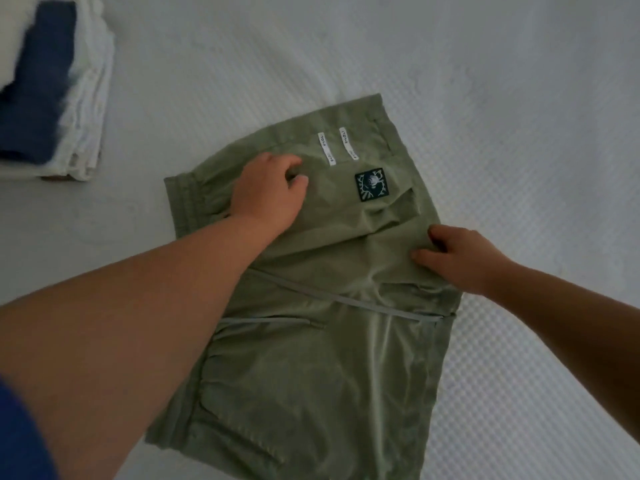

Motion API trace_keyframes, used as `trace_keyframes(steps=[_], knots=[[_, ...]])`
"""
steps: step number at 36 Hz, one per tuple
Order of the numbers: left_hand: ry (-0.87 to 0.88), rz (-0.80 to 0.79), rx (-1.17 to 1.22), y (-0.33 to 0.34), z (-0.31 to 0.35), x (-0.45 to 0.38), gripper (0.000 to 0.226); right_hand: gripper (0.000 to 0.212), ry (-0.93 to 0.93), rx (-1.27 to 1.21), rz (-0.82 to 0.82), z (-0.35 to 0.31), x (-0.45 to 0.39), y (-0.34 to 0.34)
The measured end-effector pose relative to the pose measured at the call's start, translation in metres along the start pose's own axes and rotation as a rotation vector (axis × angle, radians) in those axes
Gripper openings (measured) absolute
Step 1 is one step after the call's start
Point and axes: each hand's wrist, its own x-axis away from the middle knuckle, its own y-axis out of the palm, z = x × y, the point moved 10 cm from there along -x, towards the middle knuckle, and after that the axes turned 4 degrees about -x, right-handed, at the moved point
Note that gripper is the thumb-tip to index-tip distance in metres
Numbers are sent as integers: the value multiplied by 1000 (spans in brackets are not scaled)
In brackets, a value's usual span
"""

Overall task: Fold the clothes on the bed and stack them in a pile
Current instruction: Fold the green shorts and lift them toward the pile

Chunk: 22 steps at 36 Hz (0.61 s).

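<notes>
Green shorts (311, 341) lie folded on the white bed (485, 98). Your left hand (270, 192) rests curled on them near the waistband; your right hand (460, 258) pinches the fabric's right edge. Folded pile (69, 98) sits far left.

We're in a bedroom at home, no question. A white textured mattress cover (502, 98) fills the whole view, its quilted waffle pattern running out to every edge. Up at ten o'clock sits a pile of folded laundry (59, 98), white pieces with a blue one on top. Dead centre, olive green shorts (311, 358) lie spread on the bedding. It's plain household washing laid out on a bed.
</notes>
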Motion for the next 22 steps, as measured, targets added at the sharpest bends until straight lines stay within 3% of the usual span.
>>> trace_keyframes(steps=[8,12,15,22], knots=[[-63,-121,-117,30,32,-79,47,28,2,-38,0,7,-12,-2],[-41,-148,-162,32,33,-97,34,30,14,16,2,8,-20,-3],[-4,-112,-142,27,32,-105,9,29,39,3,0,8,-24,-4],[-97,54,65,-7,12,-131,20,30,26,152,142,-2,-28,-23]])
